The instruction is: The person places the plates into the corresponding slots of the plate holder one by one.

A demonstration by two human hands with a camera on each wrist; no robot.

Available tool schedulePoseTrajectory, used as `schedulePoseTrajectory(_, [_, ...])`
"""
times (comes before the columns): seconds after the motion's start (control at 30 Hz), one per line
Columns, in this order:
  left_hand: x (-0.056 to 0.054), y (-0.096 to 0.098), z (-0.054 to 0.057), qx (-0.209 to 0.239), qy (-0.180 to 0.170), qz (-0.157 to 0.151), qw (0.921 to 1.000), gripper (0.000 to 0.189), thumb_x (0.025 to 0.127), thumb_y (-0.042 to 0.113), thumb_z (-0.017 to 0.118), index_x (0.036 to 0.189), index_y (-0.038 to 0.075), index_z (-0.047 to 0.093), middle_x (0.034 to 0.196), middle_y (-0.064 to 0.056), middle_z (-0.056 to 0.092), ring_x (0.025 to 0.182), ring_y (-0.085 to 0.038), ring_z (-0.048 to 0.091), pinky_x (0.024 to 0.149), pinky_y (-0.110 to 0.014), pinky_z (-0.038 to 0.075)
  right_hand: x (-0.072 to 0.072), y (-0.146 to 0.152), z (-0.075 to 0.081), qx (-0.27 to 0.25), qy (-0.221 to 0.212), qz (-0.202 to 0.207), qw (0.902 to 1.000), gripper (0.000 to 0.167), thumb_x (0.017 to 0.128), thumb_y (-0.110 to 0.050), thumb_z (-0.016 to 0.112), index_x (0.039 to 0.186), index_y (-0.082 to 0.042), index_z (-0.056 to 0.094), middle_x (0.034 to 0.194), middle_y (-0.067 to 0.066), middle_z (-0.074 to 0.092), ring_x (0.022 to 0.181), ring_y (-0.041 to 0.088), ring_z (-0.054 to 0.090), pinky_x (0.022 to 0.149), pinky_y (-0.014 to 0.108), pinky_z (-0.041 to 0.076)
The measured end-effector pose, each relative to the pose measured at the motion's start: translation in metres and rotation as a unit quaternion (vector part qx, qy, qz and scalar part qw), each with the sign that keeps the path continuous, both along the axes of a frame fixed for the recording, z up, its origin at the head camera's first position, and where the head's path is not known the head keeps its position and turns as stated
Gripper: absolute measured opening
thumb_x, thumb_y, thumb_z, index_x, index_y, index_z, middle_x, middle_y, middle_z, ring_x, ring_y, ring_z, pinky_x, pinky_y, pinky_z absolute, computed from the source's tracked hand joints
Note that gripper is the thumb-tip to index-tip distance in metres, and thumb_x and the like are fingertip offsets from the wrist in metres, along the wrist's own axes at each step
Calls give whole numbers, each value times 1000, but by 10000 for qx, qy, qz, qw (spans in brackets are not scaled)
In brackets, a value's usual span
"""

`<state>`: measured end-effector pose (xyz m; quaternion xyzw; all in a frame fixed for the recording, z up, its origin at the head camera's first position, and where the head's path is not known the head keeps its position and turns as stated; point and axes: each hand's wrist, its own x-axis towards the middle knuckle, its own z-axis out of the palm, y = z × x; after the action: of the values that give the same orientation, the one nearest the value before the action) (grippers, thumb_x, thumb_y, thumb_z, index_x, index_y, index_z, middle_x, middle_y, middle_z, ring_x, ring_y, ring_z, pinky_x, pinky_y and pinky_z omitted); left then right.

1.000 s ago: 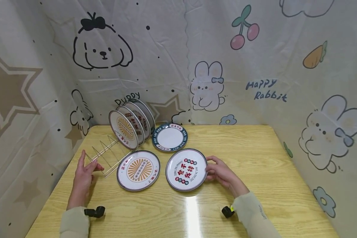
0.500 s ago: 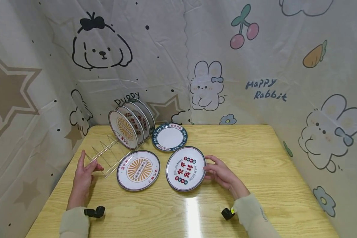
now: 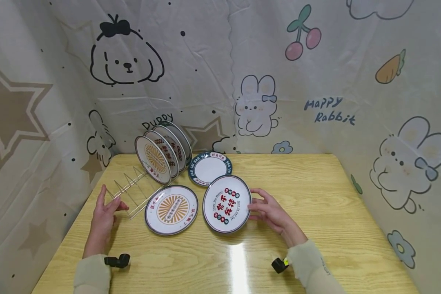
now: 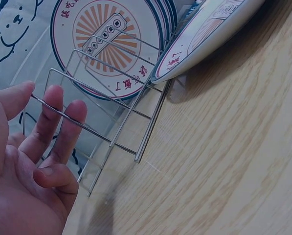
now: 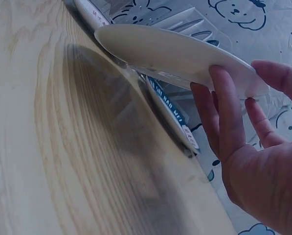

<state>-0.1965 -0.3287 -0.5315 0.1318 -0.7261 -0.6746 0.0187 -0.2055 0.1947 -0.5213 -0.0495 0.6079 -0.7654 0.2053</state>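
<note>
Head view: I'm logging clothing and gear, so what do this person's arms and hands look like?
The left sleeve and right sleeve are pale cream; the right bears small dark lettering, too small to read. A small black device sits at the left cuff, another at the right, beside a yellow-green patch. The left hand and right hand wear no gloves.

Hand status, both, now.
Left hand: closed, holding the end of the silver metal wire rack.
Right hand: closed, holding the round, dark-rimmed white plate with red characters by its edge.
</note>
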Motion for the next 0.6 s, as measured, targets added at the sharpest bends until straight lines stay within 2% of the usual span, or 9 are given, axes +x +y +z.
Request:
schedulePoseTrajectory(0.1, [0,-1,-1,24,32,-46,10000,84,104,51,54,163,50,-6,93,14,74,91,3,67,106,-55,17,1,-4,4,-32,37,-42,10000,60,94,-2,65,147,-7,40,122,8,65,102,20,70,91,45,58])
schedulePoseTrajectory(0.3, [0,-1,-1,117,76,-76,9999,83,107,45,53,164,45,-8,90,15,73,89,3,67,112,-63,13,1,-14,12,-44,231,-30,9997,64,92,-1,69,149,-8,41,128,12,61,108,22,67,92,48,58])
schedulePoseTrajectory(0.47, [-1,-1,-2,22,16,-2,10000,84,106,47,53,164,45,-8,88,18,72,88,4,67,105,-55,19,0,-25,17,-190,415,63,9989,66,91,4,69,149,-8,40,127,12,57,106,21,68,89,47,59])
schedulePoseTrajectory(0.6, [-1,-1,-1,-62,11,10,10000,85,105,48,54,165,44,-7,89,18,72,88,4,67,94,-44,27,-1,-34,17,-408,485,114,9979,67,90,8,68,149,-8,40,126,11,57,105,20,70,86,43,61])
